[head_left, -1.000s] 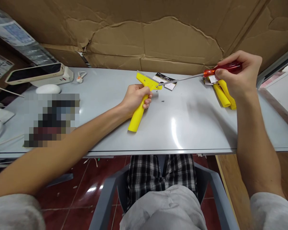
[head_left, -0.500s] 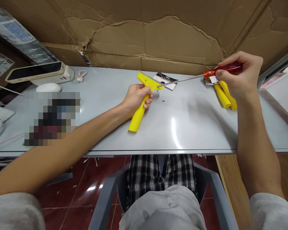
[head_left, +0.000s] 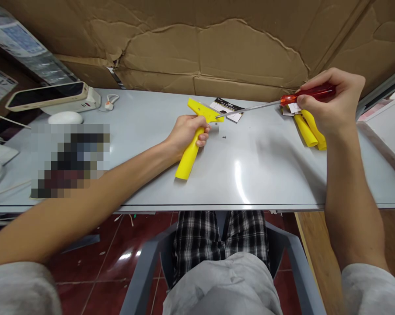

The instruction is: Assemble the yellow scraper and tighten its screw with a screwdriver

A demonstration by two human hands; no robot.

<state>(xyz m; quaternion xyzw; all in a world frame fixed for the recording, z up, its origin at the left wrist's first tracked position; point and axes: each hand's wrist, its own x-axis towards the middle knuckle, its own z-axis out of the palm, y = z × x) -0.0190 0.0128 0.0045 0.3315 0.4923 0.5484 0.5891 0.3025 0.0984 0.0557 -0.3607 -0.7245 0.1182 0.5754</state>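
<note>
Wrapped around the neck of a yellow scraper (head_left: 188, 162) is my left hand (head_left: 190, 136), which tilts the tool over the desk. My right hand (head_left: 335, 103) grips a screwdriver (head_left: 307, 95) by its red, see-through handle. Its long metal shaft slants left and down, and the tip meets the right end of the scraper's wide head, at a screw spot. A small screw (head_left: 224, 137) lies on the desk just right of the scraper, and another tiny metal piece is close under the head. Behind the head rests a black and white card (head_left: 228, 109).
More yellow scrapers (head_left: 307, 131) with a white label lie at the right, beyond my right wrist. At the left are a phone (head_left: 48, 97) on a white block, a white mouse (head_left: 65, 118), a cable and a blurred-out object. Cardboard (head_left: 249, 52) walls off the desk's back.
Both hands hold nearly the same pose. The right hand and the screwdriver handle have shifted very slightly right and up; the tip stays at the scraper head.
</note>
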